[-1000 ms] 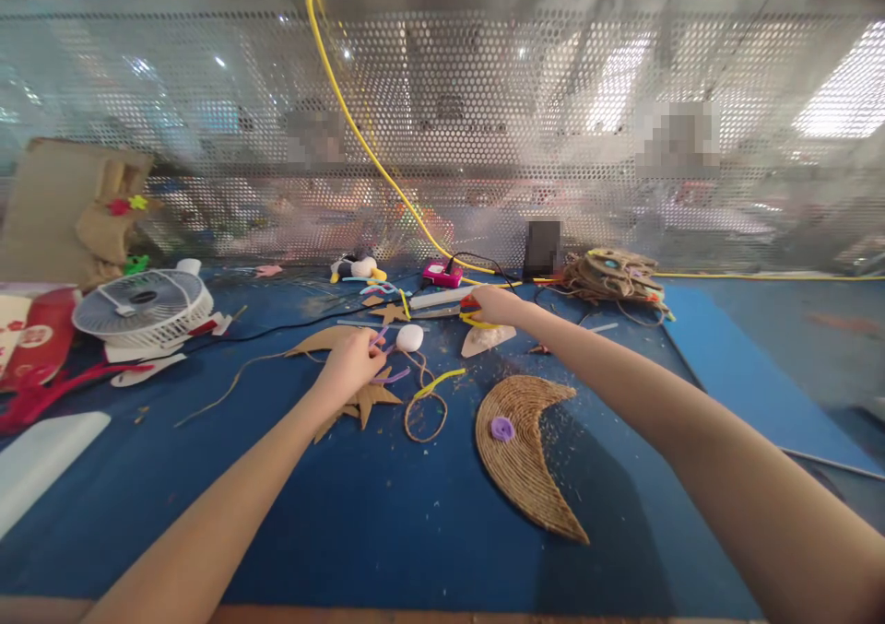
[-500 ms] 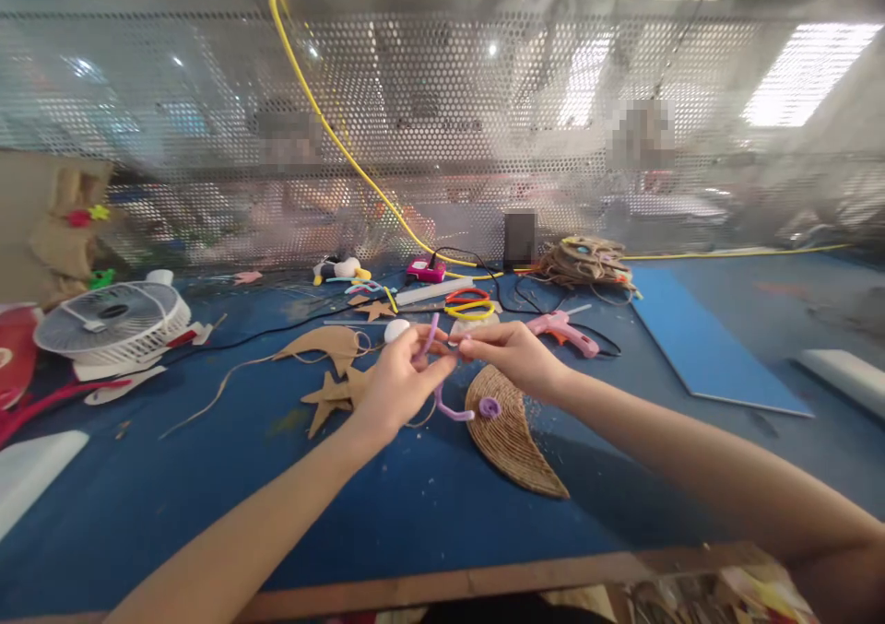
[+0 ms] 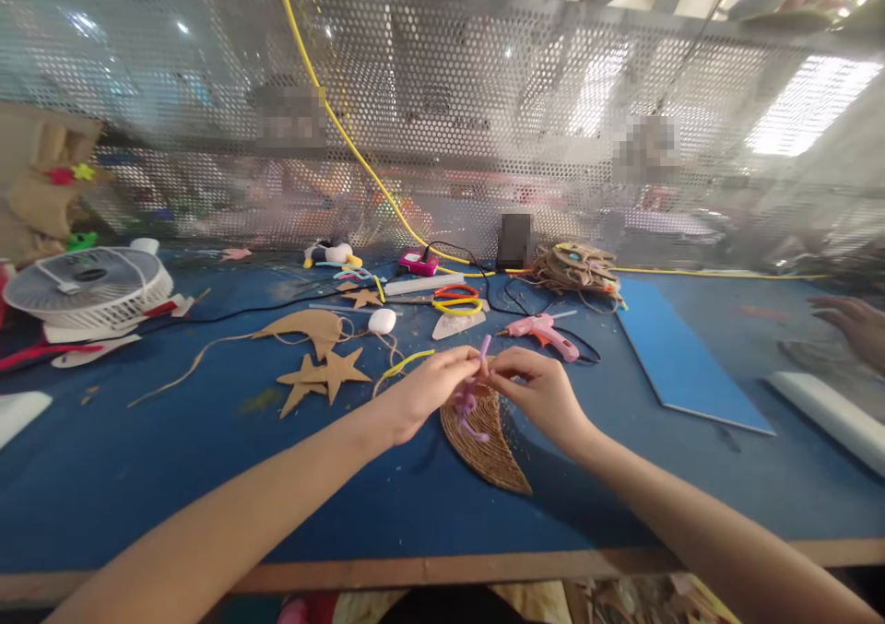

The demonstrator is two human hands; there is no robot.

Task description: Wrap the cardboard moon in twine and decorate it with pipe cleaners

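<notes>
You pinch the purple pipe cleaner (image 3: 485, 345) between left hand (image 3: 429, 392) and right hand (image 3: 543, 394), now directly over the woven crescent (image 3: 494, 458), not beyond it as 0.5 s ago. The crescent lies on the blue table (image 3: 207, 476) near a pink glue gun (image 3: 543, 332), with a perforated screen (image 3: 553, 99) behind

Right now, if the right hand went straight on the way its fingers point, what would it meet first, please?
Most likely the left hand: the right hand points leftward at it, with only the purple pipe cleaner they both pinch between them. Depth is hard to judge.
</notes>
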